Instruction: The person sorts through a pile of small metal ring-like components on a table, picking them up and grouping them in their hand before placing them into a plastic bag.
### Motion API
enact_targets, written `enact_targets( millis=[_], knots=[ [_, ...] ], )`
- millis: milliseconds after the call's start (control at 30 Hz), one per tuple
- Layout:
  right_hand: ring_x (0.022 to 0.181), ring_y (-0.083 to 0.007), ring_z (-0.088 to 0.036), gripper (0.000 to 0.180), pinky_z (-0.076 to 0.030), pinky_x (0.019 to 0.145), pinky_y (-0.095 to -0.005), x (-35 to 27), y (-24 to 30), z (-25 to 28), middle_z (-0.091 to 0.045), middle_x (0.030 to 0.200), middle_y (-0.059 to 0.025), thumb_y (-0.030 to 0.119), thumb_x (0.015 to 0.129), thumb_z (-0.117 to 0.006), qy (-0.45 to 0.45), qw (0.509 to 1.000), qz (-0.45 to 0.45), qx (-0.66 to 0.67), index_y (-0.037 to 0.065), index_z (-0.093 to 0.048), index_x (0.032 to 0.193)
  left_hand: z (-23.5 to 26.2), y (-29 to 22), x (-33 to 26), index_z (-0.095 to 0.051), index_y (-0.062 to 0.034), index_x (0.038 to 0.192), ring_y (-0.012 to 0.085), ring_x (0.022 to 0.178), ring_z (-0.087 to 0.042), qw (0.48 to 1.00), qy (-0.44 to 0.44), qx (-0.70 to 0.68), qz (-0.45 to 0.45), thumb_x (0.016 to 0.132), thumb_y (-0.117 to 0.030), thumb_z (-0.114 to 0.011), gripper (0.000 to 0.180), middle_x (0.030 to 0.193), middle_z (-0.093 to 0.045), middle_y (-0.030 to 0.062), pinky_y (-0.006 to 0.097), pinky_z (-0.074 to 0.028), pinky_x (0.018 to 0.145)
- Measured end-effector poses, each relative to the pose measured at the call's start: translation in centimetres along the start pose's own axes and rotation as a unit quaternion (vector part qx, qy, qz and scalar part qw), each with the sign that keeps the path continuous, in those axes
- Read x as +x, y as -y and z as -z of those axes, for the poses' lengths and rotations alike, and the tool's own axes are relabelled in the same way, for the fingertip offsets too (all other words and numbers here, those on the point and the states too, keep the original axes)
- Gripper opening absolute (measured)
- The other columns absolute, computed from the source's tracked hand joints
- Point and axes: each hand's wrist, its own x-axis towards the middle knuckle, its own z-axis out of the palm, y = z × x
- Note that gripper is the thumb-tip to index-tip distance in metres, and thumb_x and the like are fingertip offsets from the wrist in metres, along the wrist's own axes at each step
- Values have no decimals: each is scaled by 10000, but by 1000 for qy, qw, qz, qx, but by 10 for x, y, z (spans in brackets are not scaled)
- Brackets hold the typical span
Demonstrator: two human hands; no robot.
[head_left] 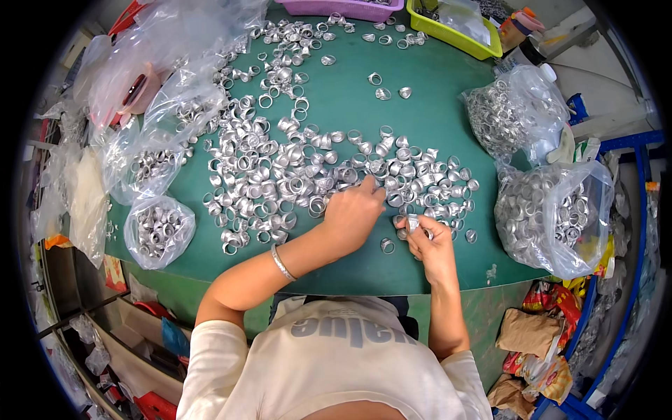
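On the green table, I see the right hand pinching a silver ring, just right of the left hand, which touches the ring pile, but I can't tell its grip.

Left forearm slanting inward, left hand curled, right forearm pointing ahead, right hand pinching

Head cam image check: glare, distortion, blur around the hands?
Head view: strong fisheye, with the green table bowing along its near edge and black corners; head view again: bright highlights on the metal rings, whitish sheen on the plastic sheeting at upper left; same head view: no obvious motion blur on the left hand or right hand, fine ring detail too small to judge.
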Motion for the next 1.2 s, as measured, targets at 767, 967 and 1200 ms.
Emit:
enact_targets(
  millis=[767,967,1200],
  knots=[
    [512,-270,-587,105,-419,456,-372,41,-2,-11,-619,660,-123,141,814,-619,-193,776,241,-550,41,-595,833,32,17,-34,-599,-54,929,300,615,-590,999,-11,-31,36,812,-108,-613,130,807,-569,94,373,-463,527],
    [433,-54,-374,90,-270,382,-226,28,10,-4,-466,558,-18,32,861,-463,31,987,-72,141,25,-552,853,33,2,-22,-583,-63,1031,270,606,-601,972,-46,-226,43,781,-55,-641,257,770,-580,88,368,-465,525],
    [430,-80,-374,125,-269,389,-219,25,5,-9,-454,566,-14,98,888,-455,143,931,-157,297,14,-547,876,38,-3,-20,-575,-75,1090,263,637,-611,956,8,-290,46,767,-100,-670,338,792,-576,80,357,-471,530]
  ],
)
